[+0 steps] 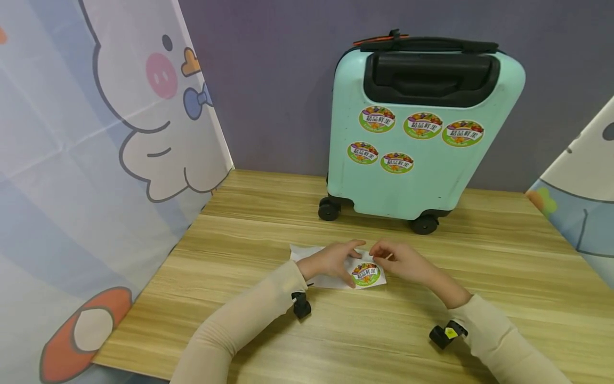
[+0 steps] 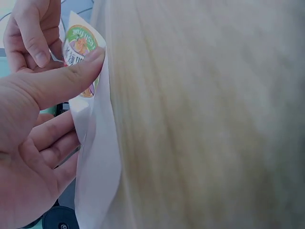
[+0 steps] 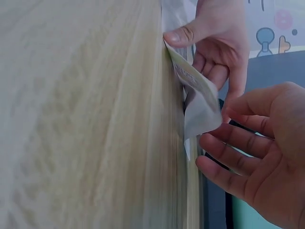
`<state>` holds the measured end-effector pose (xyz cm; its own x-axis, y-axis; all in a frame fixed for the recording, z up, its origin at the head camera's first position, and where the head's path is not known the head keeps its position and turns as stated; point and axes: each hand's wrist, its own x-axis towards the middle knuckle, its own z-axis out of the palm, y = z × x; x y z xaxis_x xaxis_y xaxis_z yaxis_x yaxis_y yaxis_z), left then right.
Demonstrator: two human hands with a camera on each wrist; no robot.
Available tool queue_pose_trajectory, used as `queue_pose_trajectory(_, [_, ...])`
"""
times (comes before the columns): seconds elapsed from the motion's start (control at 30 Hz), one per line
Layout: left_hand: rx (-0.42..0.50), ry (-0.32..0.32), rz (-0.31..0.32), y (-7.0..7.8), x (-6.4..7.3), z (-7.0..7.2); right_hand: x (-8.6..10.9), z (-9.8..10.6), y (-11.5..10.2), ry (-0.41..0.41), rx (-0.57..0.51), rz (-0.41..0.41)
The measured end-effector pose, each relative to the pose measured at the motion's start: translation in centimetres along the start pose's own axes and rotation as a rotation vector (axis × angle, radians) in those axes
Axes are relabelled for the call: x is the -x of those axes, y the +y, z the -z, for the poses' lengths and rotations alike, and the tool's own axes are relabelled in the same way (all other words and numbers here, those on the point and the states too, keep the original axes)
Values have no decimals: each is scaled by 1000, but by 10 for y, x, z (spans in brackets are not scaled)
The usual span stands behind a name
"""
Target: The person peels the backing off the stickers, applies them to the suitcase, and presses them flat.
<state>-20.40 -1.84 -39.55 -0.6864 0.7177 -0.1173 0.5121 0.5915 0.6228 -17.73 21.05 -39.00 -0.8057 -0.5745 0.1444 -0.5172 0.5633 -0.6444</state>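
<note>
A white backing sheet (image 1: 318,282) lies on the wooden table, with one round fruit sticker (image 1: 366,274) near its right end. My left hand (image 1: 333,261) holds the sheet, thumb along the near side at the sticker's edge and index finger reaching to the far side. In the left wrist view, the left thumb (image 2: 71,78) overlaps the sticker's printed face. At the sheet's far right edge, my right hand (image 1: 400,260) pinches the corner between thumb and index finger. The right wrist view shows that end of the sheet (image 3: 202,112) bent up off the table.
Beyond the hands a mint-green suitcase (image 1: 398,186) stands upright on black wheels, several matching stickers (image 1: 423,126) on its front. Behind it rises a dark grey wall (image 1: 268,85). Cartoon-printed cloth (image 1: 110,229) hangs along the left, with more at the right edge.
</note>
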Motion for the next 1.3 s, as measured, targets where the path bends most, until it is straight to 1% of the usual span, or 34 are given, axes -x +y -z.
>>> queue_pose_trajectory(0.13, [-8, 46, 7, -1, -1, -1, -1, -3, -4, -19, 13, 9])
queue_pose_trajectory(0.33, [38, 141, 8, -4, -4, 0, -3, -6, -8, -31, 42, 2])
queue_pose_trajectory(0.47, [56, 173, 9, -3, -4, 2, -5, -5, -8, -26, 67, 4])
queue_pose_trajectory(0.57, [56, 174, 5, -3, -4, 4, -5, -4, -9, -20, 78, 12])
queue_pose_trajectory(0.77, [48, 162, -8, -4, -6, 8, -5, -4, -13, 15, 127, 70])
queue_pose_trajectory(0.87, [60, 156, -20, -4, -8, 11, -6, -4, -15, 37, 160, 90])
queue_pose_trajectory(1.03, [116, 133, -35, -4, -8, 19, -8, -4, -17, 82, 211, 140])
queue_pose_trajectory(1.3, [244, 91, -30, -4, -9, 30, -10, -4, -19, 171, 235, 244])
